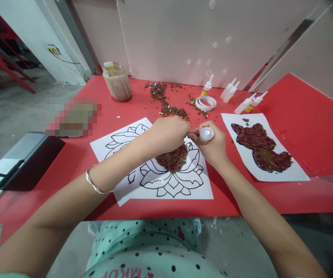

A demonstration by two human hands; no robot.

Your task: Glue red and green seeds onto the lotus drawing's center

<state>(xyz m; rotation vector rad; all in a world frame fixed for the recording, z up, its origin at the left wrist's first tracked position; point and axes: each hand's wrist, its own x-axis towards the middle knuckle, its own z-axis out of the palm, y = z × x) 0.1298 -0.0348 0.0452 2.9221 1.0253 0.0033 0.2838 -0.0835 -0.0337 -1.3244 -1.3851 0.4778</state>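
Observation:
My right hand is wrapped round a small white glue bottle, its round base turned toward me. Close beside its tip is my left hand, curled with the fingertips hidden, so I cannot make out what they hold. Both hands are over the upper part of a white sheet with a black-outlined lotus drawing. Small reddish and green beans fill the flower's middle, just below my left hand. Another sheet with a similar flower outline lies partly under it, below my left forearm.
Loose beans are scattered behind my hands near a tape roll. Several glue bottles stand at the back right. A jar is at the back left. On the right lies a seed-covered picture; a dark device is left.

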